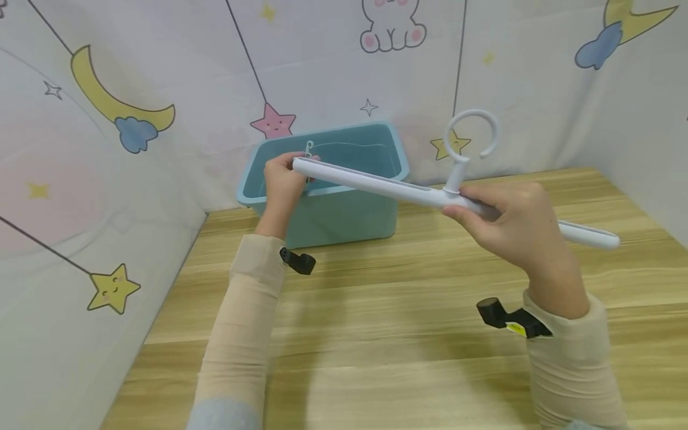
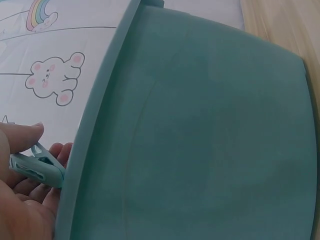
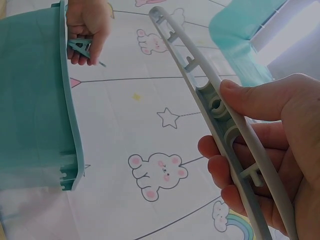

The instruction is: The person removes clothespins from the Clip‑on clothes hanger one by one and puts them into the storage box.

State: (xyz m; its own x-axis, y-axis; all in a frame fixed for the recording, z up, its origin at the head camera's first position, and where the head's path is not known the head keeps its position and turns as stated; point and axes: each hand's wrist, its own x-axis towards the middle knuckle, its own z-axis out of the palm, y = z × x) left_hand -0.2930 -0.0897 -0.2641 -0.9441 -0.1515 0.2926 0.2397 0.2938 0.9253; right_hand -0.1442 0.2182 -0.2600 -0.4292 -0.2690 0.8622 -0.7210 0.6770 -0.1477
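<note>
My right hand [image 1: 518, 221] grips a white clothes hanger [image 1: 371, 180] just beside the base of its ring-shaped hook [image 1: 497, 128]. Thumb and fingers clasp the bar in the right wrist view, where the hanger's hollow, ribbed underside [image 3: 217, 107] faces the camera. My left hand [image 1: 285, 182] is at the near rim of a teal bin [image 1: 344, 215], holding a small teal clothespin [image 2: 40, 169] between thumb and fingers. In the head view a little hook shows above that hand, and the hanger's left end overlaps the fingertips.
The bin stands on a wood-grain table [image 1: 387, 298] near the back, its inside partly hidden by its wall. Behind and to the left hangs a white cloth [image 1: 199, 71] printed with moons, stars and bears.
</note>
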